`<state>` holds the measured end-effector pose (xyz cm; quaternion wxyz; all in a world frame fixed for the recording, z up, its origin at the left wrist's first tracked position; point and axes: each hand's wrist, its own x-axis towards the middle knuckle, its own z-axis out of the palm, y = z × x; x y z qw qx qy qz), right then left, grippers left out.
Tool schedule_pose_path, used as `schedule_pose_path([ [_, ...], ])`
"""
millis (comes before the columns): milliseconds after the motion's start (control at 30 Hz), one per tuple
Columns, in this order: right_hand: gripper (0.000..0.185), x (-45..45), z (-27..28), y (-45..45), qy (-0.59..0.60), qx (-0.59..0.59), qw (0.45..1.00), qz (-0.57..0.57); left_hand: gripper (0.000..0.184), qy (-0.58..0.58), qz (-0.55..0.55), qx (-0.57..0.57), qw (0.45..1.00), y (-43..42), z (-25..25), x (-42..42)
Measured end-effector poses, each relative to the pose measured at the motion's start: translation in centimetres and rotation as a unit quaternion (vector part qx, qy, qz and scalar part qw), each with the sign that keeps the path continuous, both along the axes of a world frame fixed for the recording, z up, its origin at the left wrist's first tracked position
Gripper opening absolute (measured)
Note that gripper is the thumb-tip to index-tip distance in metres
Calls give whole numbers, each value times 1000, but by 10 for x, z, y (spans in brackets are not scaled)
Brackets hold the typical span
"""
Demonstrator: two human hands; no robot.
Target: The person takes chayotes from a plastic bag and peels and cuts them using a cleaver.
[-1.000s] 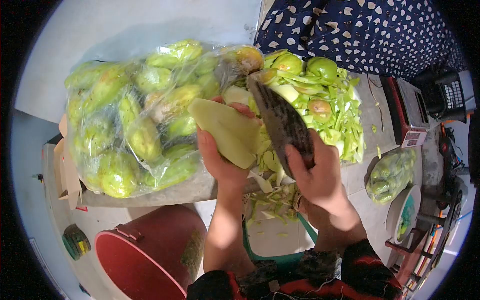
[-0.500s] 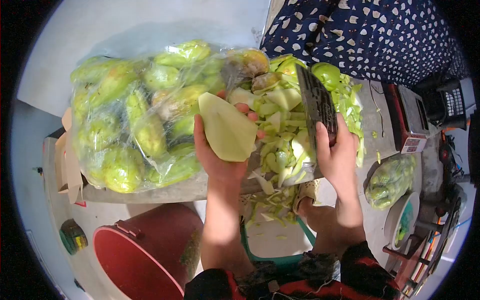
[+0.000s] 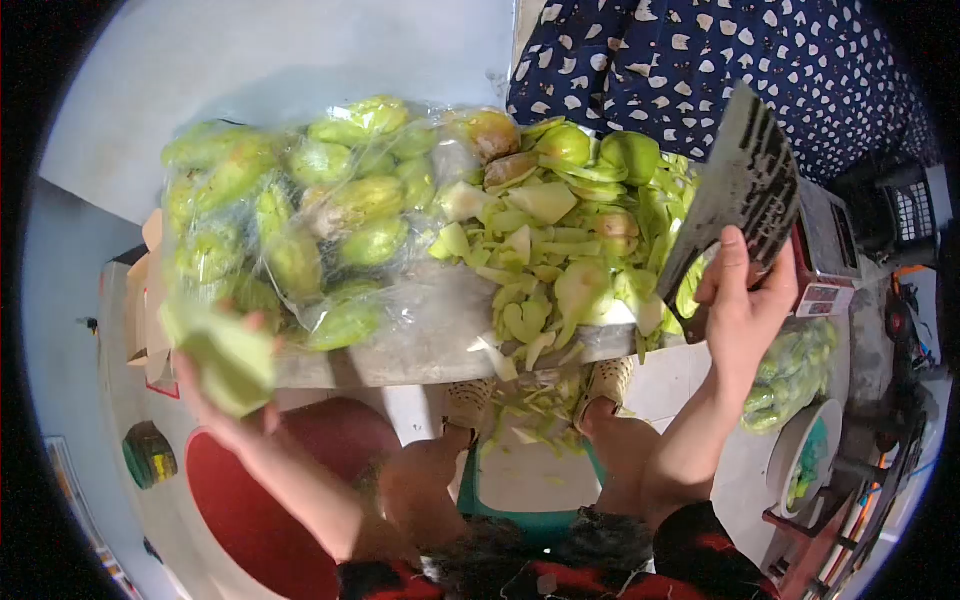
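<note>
Over at the left, my left hand [image 3: 245, 425] grips a peeled pale-green mango [image 3: 230, 365] with flat cut faces; both are blurred by motion. It is above the red bucket's rim, beside the bagged fruit. My right hand [image 3: 742, 305] is closed around a cleaver [image 3: 735, 180], its broad, dark-stained blade tilted upward to the right of the peelings. A heap of green peelings [image 3: 575, 290] spreads over the table's right half, with a few whole mangoes [image 3: 630, 157] at its back. A clear plastic bag of green mangoes [image 3: 290, 220] lies on the left half.
The red bucket [image 3: 270, 500] stands on the floor in front of the table [image 3: 430, 365]. More peelings [image 3: 535, 420] lie between my feet. To the right are a red scale [image 3: 825, 250], another bag of green fruit [image 3: 790, 375] and a white basin [image 3: 805, 460]. Patterned dark-blue cloth [image 3: 690, 70] hangs behind.
My left hand has carried the peeled mango from the table's middle to the left, over the bucket side. My right hand has moved right with the cleaver, whose blade now tilts rightward.
</note>
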<state>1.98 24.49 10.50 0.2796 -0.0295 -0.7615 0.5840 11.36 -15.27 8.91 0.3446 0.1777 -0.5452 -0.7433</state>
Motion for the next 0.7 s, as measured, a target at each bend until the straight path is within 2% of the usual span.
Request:
schedule_pose_path([
  [100,14,-2,6,20,8,-3,1000,-30,58,-27,184,-48,981,-43,11,76],
  [167,14,-4,4,32,26,-14,999,-21,56,-156,228,-94,956,-69,5,132],
  [233,14,-6,1,39,25,-20,999,-31,52,-297,197,-111,928,-105,-30,199],
  [267,14,-7,1,40,30,-23,998,-41,46,-373,143,-90,912,-109,-48,230],
  [333,14,-7,1,41,26,-34,998,-43,37,-425,79,-40,901,-96,-97,263],
  [400,14,-7,-1,42,25,-40,998,-33,33,-406,67,-9,911,-80,-127,269],
  [533,14,-11,-5,38,13,-38,999,-26,29,-478,6,4,878,-74,-142,285],
  [600,14,-10,-5,39,11,-28,999,-21,28,-517,79,-171,835,-73,-110,248],
  [667,14,-10,-4,37,11,-32,999,-24,26,-373,246,-367,816,-32,-72,176],
  [700,14,-10,-3,36,13,-34,999,-25,27,-328,176,-353,858,-16,-48,146],
])
